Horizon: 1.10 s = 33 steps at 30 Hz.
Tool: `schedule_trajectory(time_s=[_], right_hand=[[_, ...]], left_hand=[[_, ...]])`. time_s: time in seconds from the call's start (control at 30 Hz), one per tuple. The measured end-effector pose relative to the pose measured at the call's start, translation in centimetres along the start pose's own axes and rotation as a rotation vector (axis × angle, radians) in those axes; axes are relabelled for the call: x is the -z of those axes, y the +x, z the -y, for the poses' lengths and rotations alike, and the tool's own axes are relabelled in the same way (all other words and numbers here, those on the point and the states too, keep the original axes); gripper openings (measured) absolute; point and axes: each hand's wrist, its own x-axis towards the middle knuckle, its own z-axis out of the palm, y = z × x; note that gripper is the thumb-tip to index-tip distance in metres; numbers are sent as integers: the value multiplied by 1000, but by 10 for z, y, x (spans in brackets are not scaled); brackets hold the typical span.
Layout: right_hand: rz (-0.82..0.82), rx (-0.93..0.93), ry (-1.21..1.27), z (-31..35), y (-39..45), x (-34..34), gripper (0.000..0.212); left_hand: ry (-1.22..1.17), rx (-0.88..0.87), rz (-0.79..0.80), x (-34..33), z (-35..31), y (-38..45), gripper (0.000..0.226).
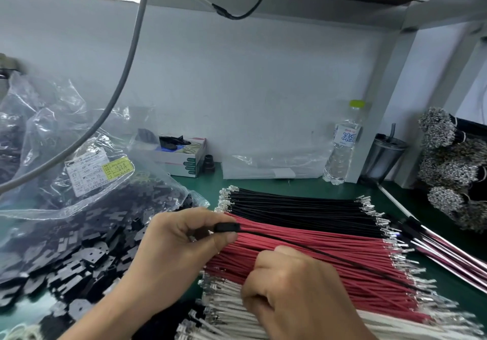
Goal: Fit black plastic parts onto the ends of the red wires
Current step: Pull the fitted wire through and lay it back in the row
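Observation:
My left hand pinches a small black plastic part between thumb and forefinger, above the left ends of the red wires. A thin black wire runs from that part to the right across the red bundle. My right hand rests on the red wires near their left ends, fingers curled down and pinched on one of them; the fingertips are hidden. Loose black plastic parts spill from a clear bag at the left.
Black wires lie behind the red ones and white wires in front. A clear bag, a small box, a water bottle, a cup and wire bundles stand around. A grey cable hangs at the left.

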Motion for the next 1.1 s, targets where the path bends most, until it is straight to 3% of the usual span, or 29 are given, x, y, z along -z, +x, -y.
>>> schedule_trajectory(time_s=[0.17,0.3,0.37,0.43,0.53,1.1], right_hand=[[-2,-102,149,1,0,0,8],[-175,-167,463,-11,0,12,9],[-368,-203,542,-18,0,18,9],[-462,-210,465,-22,-2,18,13],[-476,-216,370,-24,-3,13,15],[-608,-114,321,-31,-3,11,15]], left_hand=[[-8,15,-2,1,-1,0,21],[-134,73,-1,2,-5,3,22],[-209,94,0,1,-9,3,23],[-265,109,-9,-1,-14,2,23],[-313,139,6,-5,-20,1,23],[-269,191,46,5,-22,1,23]])
